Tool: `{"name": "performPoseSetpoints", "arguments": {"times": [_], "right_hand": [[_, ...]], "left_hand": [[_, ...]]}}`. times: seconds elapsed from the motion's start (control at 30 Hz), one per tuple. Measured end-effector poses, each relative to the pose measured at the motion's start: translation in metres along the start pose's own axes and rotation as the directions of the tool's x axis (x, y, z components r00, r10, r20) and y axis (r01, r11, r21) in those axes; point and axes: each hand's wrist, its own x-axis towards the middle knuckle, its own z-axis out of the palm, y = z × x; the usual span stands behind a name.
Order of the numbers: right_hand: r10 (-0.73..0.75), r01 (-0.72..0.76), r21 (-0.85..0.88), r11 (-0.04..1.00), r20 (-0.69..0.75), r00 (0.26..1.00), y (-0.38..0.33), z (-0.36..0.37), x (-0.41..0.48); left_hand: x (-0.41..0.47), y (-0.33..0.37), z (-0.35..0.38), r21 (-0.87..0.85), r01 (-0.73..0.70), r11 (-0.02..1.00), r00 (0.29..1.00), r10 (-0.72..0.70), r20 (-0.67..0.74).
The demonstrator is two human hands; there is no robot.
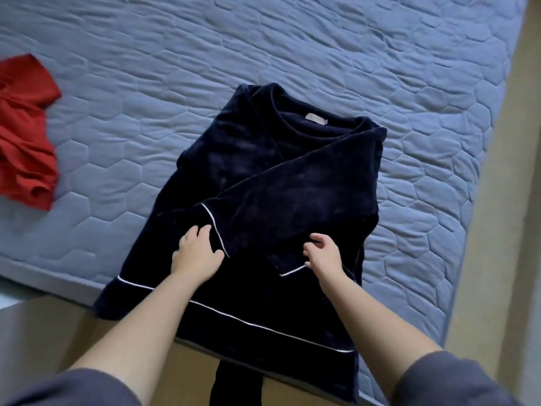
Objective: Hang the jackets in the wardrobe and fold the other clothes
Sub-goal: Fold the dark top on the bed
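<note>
While the blue quilted mattress (322,39) is filling most of the view, the navy top (263,171) is lying flat on it at the near edge. Its long axis is running away from the person and leaning slightly to the right: the collar is pointing away, and the white-piped hem is hanging over the mattress edge above the beige floor (512,230). Both sleeves are lying crossed over the chest. A red garment (23,136) is lying crumpled at the left edge, well apart from the top. The left hand (196,253) is resting on one cuff with fingers spread; the right hand (323,253) is pinching the other cuff between thumb and curled fingers. A small grey label (316,121) is sitting inside the collar, its writing too small to read
</note>
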Motion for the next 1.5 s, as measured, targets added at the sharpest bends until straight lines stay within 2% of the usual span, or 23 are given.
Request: {"name": "performPoseSetpoints", "arguments": {"times": [0.03,0.1,0.13,0.2,0.27,0.37,0.43,0.5,0.57,0.67,0.73,0.87,0.97,1.03,1.07,1.13,1.2,1.23,1.3,1.37,1.5], "right_hand": [[0.0,0.006,0.083,0.997,-0.076,0.997,-0.005,-0.005,0.009],[0.073,0.017,0.393,0.919,-0.214,0.974,-0.02,-0.021,0.03],[0.129,0.021,0.556,0.831,-0.23,0.965,-0.027,-0.031,0.04],[0.166,0.011,0.777,0.629,-0.149,0.975,-0.039,-0.05,0.053],[0.146,0.036,0.848,0.528,-0.133,0.98,-0.043,-0.067,0.056],[0.186,0.105,0.878,0.466,-0.214,0.959,-0.039,-0.088,0.062],[0.2,0.083,0.832,0.548,-0.227,0.953,-0.031,-0.1,0.066],[0.163,-0.015,0.706,0.708,-0.142,0.976,-0.018,-0.106,0.062],[0.139,-0.08,0.545,0.835,-0.069,0.988,0.005,-0.109,0.05],[0.212,-0.185,0.241,0.953,-0.091,0.973,0.054,-0.111,0.018],[0.288,-0.28,0.073,0.957,-0.128,0.949,0.091,-0.108,-0.005],[0.341,-0.349,0.002,0.937,-0.214,0.915,0.156,-0.084,-0.035],[0.331,-0.331,0.024,0.943,-0.162,0.93,0.168,-0.068,-0.05],[0.306,-0.303,0.046,0.952,-0.085,0.948,0.169,-0.064,-0.057],[0.282,-0.28,0.045,0.959,-0.047,0.958,0.17,-0.065,-0.059],[0.232,-0.233,0.014,0.972,0.034,0.972,0.174,-0.069,-0.061],[0.211,-0.214,-0.001,0.977,0.146,0.966,0.18,-0.079,-0.064],[0.219,-0.224,-0.001,0.975,0.211,0.953,0.185,-0.086,-0.064],[0.24,-0.23,-0.069,0.971,0.304,0.922,0.195,-0.096,-0.07],[0.236,-0.209,-0.126,0.97,0.273,0.932,0.21,-0.102,-0.078],[0.24,-0.241,0.001,0.971,0.101,0.966,0.24,-0.105,-0.09]], "left_hand": [[0.0,-0.001,0.003,0.067,-0.01,0.998,1.0,0.011,-0.009],[0.002,-0.005,0.008,0.173,-0.018,0.985,0.997,0.031,-0.074],[0.003,-0.006,0.011,0.216,-0.021,0.976,0.994,0.044,-0.104],[0.002,-0.007,0.018,0.279,-0.037,0.959,0.992,0.069,-0.104],[-0.001,-0.003,0.024,0.306,-0.052,0.951,0.996,0.073,-0.06],[-0.004,0.0,0.028,0.304,-0.06,0.951,0.998,0.061,0.006],[-0.005,-0.004,0.029,0.306,-0.064,0.95,0.997,0.045,0.067],[-0.005,-0.009,0.028,0.283,-0.057,0.957,0.995,0.032,0.094],[-0.007,-0.014,0.024,0.236,-0.062,0.97,0.996,0.045,0.074],[-0.013,-0.026,0.017,0.137,-0.043,0.99,0.999,0.047,-0.026],[-0.016,-0.042,0.014,0.081,0.026,0.996,0.996,-0.019,-0.086],[-0.012,-0.089,0.01,0.015,0.181,0.983,0.977,-0.178,-0.115],[-0.006,-0.116,0.014,0.215,0.078,0.974,0.989,-0.049,-0.138],[-0.002,-0.129,0.016,0.269,0.031,0.963,0.976,0.028,-0.214],[-0.001,-0.134,0.018,0.226,0.044,0.973,0.963,0.019,-0.268],[0.001,-0.146,0.018,-0.011,0.148,0.989,0.939,-0.144,-0.312],[0.003,-0.163,0.02,-0.252,0.266,0.931,0.92,-0.323,-0.222],[0.003,-0.174,0.022,-0.291,0.295,0.91,0.919,-0.353,-0.173],[0.001,-0.197,0.025,-0.262,0.296,0.919,0.937,-0.332,-0.107],[-0.003,-0.217,0.025,-0.275,0.268,0.923,0.954,-0.294,-0.061],[-0.019,-0.243,0.028,-0.526,0.237,0.817,0.953,-0.301,-0.039]]}}
